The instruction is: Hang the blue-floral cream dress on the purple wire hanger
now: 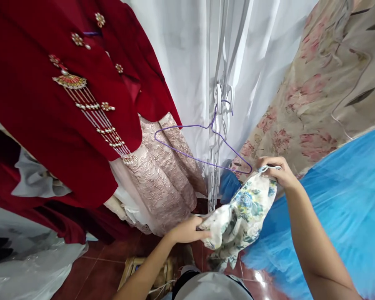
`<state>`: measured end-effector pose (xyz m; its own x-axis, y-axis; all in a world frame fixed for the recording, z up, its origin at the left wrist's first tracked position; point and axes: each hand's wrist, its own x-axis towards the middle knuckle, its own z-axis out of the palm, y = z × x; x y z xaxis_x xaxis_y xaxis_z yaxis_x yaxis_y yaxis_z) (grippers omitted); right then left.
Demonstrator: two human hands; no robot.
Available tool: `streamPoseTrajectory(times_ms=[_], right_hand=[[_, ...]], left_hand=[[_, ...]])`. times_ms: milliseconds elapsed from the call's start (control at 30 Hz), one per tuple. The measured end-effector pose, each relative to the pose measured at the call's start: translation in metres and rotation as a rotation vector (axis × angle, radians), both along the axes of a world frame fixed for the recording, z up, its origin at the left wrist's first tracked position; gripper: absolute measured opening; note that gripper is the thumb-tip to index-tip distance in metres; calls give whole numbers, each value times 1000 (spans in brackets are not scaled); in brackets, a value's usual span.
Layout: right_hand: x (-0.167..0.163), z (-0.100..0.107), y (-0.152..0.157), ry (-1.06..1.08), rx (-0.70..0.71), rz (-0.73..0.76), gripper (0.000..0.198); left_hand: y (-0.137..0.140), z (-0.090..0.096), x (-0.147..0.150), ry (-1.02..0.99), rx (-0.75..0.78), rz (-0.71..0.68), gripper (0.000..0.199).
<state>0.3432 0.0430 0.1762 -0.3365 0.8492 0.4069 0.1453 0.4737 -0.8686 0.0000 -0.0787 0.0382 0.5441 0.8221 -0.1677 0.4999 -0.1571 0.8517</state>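
The left hand (190, 230) gripped the lower-left end of a floral garment (246, 204), and the right hand (279, 171) pinched its upper edge by the pale trim. The garment hung in the air between them, bunched and off the hanger (211, 126), whose purple wire was bare; whether its right end touched the cloth could not be told. Below lay red floor tiles (90, 266) and a wooden stool (128, 266). A red jacket (40, 137) and pink skirt (165, 179) hung left, blue tulle (334, 200) spread right, and white chains (218, 98) and a white curtain (178, 58) stood beyond.
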Motion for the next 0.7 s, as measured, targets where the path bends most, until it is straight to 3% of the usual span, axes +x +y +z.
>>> streamPoseTrajectory(times_ms=[100, 200, 300, 367, 500, 633, 700], right_hand=[[-16, 1, 26, -42, 111, -58, 16], [-33, -6, 41, -30, 75, -82, 19], [-44, -16, 42, -24, -17, -98, 24], [-47, -17, 37, -31, -3, -101, 26], [-51, -5, 26, -64, 56, -99, 33], [-58, 8, 20, -91, 63, -66, 38], [-60, 9, 19, -93, 65, -43, 38]], left_hand=[[19, 30, -43, 35, 293, 60, 28], [47, 64, -87, 114, 595, 145, 15], [78, 92, -122, 301, 719, 261, 14], [99, 106, -137, 395, 734, 309, 16], [141, 123, -142, 392, 801, 378, 24], [175, 136, -129, 250, 835, 570, 61], [187, 143, -123, 210, 868, 556, 71]])
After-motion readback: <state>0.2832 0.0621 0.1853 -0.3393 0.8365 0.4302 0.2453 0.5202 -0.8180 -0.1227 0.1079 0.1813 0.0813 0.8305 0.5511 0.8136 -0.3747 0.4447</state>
